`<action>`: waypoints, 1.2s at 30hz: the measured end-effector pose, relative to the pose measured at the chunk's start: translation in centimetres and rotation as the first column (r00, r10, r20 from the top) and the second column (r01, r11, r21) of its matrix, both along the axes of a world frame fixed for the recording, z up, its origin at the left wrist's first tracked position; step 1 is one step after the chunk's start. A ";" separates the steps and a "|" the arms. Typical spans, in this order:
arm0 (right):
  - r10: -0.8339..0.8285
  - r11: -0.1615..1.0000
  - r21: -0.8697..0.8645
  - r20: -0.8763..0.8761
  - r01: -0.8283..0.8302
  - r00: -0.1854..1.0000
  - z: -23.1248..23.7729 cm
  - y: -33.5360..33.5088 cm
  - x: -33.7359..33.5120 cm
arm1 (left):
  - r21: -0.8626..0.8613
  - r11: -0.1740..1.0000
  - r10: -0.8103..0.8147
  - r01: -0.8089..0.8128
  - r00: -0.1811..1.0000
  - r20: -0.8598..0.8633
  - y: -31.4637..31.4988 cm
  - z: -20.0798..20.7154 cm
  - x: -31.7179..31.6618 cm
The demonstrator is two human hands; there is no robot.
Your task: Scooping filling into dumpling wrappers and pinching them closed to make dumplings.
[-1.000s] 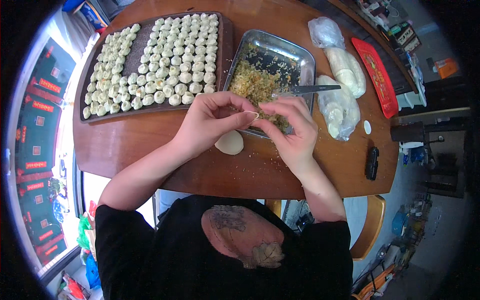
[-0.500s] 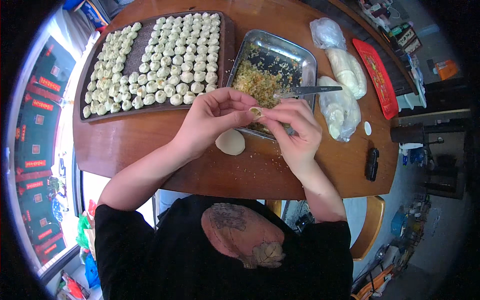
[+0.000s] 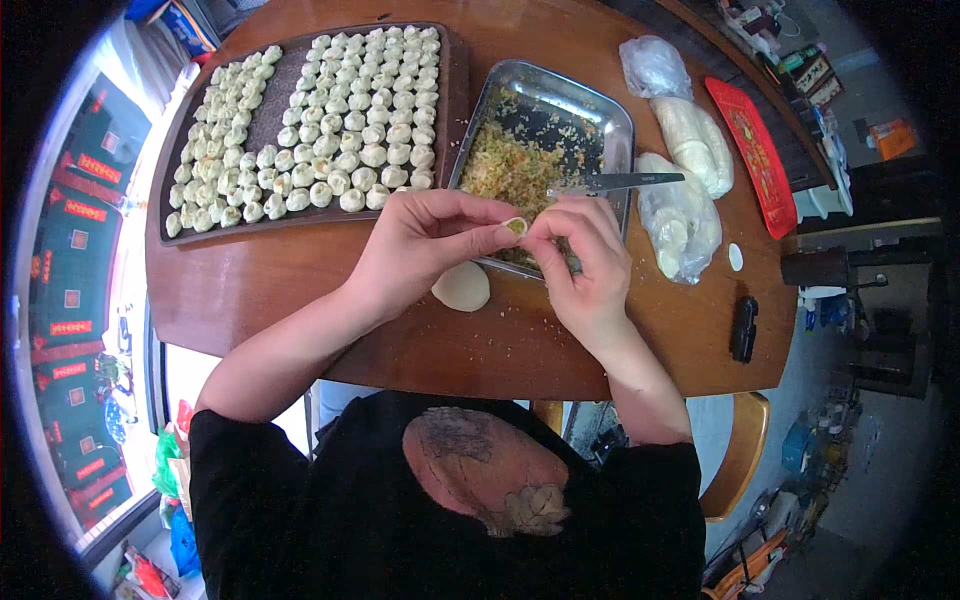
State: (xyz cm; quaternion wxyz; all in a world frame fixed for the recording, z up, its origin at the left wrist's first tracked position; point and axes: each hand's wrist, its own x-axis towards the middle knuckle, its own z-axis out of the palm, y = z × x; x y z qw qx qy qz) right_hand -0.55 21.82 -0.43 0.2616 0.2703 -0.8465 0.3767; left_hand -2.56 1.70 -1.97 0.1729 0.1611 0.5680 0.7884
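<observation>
Between my fingertips is a small dumpling (image 3: 517, 226), its dough gathered around some filling. My left hand (image 3: 425, 240) pinches it from one side, thumb and forefinger closed. My right hand (image 3: 585, 250) pinches the dough's edge from the other side. Both hands are over the near edge of a metal tray (image 3: 600, 112) holding chopped yellow-green filling (image 3: 515, 165). A flat round dough wrapper (image 3: 462, 287) lies on the table just below my left hand. Across the metal tray's right rim rests a dark-handled utensil (image 3: 630, 181), its far end in the filling.
At the left, a dark baking tray (image 3: 275, 100) bears rows of dumplings. Bagged dough (image 3: 690, 145) and another plastic bag of dough (image 3: 680, 215) lie to the right, beside a red tray (image 3: 752, 150). A black object (image 3: 743, 328) sits near the table's right edge.
My right hand has shifted slightly left and down, its fingers drawn closer together on the dough. The dumpling's opening has turned a little. The rest stays put.
</observation>
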 end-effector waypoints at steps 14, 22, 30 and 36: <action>-0.008 0.995 -0.102 -0.038 0.004 0.999 -0.1 0.1 0.0 | -0.028 0.999 -0.033 0.034 0.999 0.041 -0.1 0.4 0.3; 0.010 0.996 -0.083 -0.045 -0.013 0.999 -0.5 0.2 -0.1 | -0.018 0.999 -0.050 0.051 0.997 0.065 -0.4 0.4 0.2; 0.056 0.996 -0.063 -0.045 -0.059 0.997 -0.4 0.4 -0.1 | -0.060 0.997 -0.051 0.051 0.999 0.017 -0.2 0.3 0.2; 0.099 0.995 0.029 -0.055 -0.098 0.993 -0.3 0.1 -0.1 | -0.008 0.998 -0.062 0.062 0.997 0.036 0.1 0.3 0.3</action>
